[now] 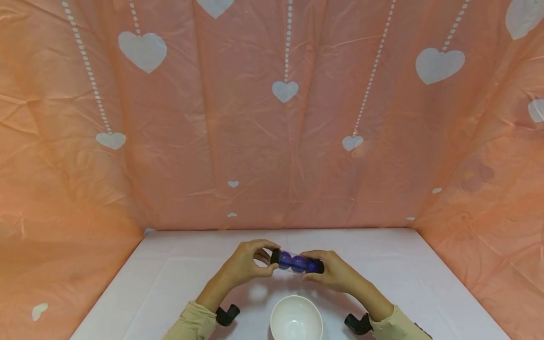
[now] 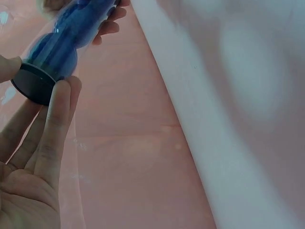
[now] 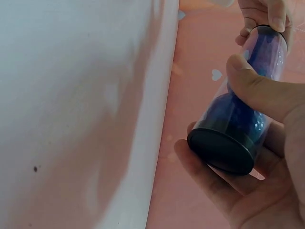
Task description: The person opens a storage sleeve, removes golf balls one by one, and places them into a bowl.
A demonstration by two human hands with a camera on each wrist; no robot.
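Both hands hold a clear tube (image 1: pixel 298 262) with black end caps and blue-purple balls inside, raised over the table and lying nearly level. My left hand (image 1: pixel 250 260) pinches the black cap (image 2: pixel 34 84) at the left end between thumb and fingertips. At the other end, my right hand (image 1: pixel 333 272) grips the tube close to its black cap (image 3: pixel 221 150), thumb across the clear wall and fingers beneath. A white bowl (image 1: pixel 296 302) stands on the table below the tube, nearer the body.
A white cloth covers the table (image 1: pixel 178 274). Orange-pink sheeting (image 1: pixel 255 141) with white hearts hangs behind and on both sides. Black wrist mounts (image 1: pixel 227 315) jut inward from the wrists on either side of the bowl.
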